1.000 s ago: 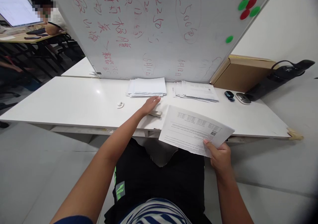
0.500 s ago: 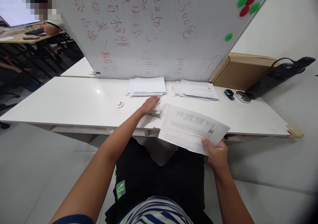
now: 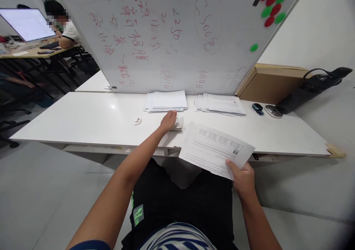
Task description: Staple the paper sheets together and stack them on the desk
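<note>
My right hand (image 3: 243, 177) grips printed sheets of paper (image 3: 215, 146), thumb on top, and holds them tilted over the desk's front edge. A small code square and lines of text show on the upper sheet. My left hand (image 3: 168, 122) is over the desk beside a stapler (image 3: 176, 128), its visible fingers stretched towards the pile behind it. The stapler's near end juts out right of the hand; the rest is hidden, and I cannot tell whether they touch. Behind lie a stack of blank-looking paper (image 3: 168, 100) and a stack of printed paper (image 3: 222, 104).
On the white desk (image 3: 91, 120) lies a small white curved object (image 3: 137, 121). A whiteboard (image 3: 183, 58) stands behind the stacks. At right are a dark small item (image 3: 257, 108), a mouse (image 3: 273, 111), a black bottle (image 3: 307, 91) and a cardboard box (image 3: 273, 82). Far left, a person (image 3: 68, 37) sits by a monitor.
My left hand has turned slightly and shifted a little beside the stapler. The sheets in my right hand have moved slightly left. The camera view has tilted a bit.
</note>
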Demonstrator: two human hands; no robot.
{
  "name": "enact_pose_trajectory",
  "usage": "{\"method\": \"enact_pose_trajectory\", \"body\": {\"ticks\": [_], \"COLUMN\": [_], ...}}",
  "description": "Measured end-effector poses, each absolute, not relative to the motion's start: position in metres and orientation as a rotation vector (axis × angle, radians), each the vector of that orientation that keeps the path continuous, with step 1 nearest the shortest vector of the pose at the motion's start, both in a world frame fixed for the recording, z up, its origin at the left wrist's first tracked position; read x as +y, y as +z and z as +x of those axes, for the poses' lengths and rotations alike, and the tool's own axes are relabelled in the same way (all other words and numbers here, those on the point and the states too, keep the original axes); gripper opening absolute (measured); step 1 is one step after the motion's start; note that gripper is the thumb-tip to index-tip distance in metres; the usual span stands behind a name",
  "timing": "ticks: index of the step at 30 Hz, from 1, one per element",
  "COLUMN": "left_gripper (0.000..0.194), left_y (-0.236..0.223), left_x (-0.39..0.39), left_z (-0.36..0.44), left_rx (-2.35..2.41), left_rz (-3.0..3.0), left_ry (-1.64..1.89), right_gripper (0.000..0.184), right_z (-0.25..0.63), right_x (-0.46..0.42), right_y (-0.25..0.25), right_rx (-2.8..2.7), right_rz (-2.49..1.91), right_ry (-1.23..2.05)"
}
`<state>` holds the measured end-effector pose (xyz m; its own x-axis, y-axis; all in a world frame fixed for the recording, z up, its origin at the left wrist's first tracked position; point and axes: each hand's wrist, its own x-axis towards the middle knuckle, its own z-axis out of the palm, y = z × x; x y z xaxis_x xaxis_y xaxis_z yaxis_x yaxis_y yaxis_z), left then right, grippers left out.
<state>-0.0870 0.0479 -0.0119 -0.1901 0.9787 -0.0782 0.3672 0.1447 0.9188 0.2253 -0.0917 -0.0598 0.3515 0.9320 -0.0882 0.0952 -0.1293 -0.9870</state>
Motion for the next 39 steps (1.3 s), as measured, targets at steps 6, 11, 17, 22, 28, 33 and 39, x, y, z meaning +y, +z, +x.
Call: {"method": "enact_pose_trajectory", "body": {"ticks": [6,11,17,22,28,33,39], "left_gripper": [0.048,0.035,0.028,0.028,0.031,0.028,0.026], "left_y": [-0.001,-0.018,-0.035,-0.033,-0.032,-0.033,-0.035], "left_x": [0.043,0.019,0.004,0.008,0.01,0.011,0.011], "left_z": [-0.119,-0.169,-0.173,-0.171,-0.175,-0.177,-0.179], "left_rx": [1.477,1.812,1.89,1.934,1.924,1.937,1.934], "left_rz": [1.125,1.734,2.3,2.328,2.301,2.277,2.275], "left_ry": [1.08,0.874,0.616,0.567,0.555,0.548,0.535], "right_gripper": [0.049,0.048,0.057,0.059,0.047,0.043,0.041], "right_z": [0.23,0.23,0.19,0.134,0.064,0.021,0.004], "right_x": [-0.092,-0.085,-0.035,0.044,0.148,0.213,0.251], "right_y": [-0.064,-0.065,-0.032,-0.005,0.01,-0.004,-0.027], "right_rx": [-0.969,-0.958,-1.079,-1.223,-1.325,-1.479,-1.519], "right_rz": [-1.535,-1.483,-1.275,-1.139,-1.178,-1.227,-1.281], "right_ry": [0.933,0.942,0.945,1.136,1.249,1.284,1.289]}}
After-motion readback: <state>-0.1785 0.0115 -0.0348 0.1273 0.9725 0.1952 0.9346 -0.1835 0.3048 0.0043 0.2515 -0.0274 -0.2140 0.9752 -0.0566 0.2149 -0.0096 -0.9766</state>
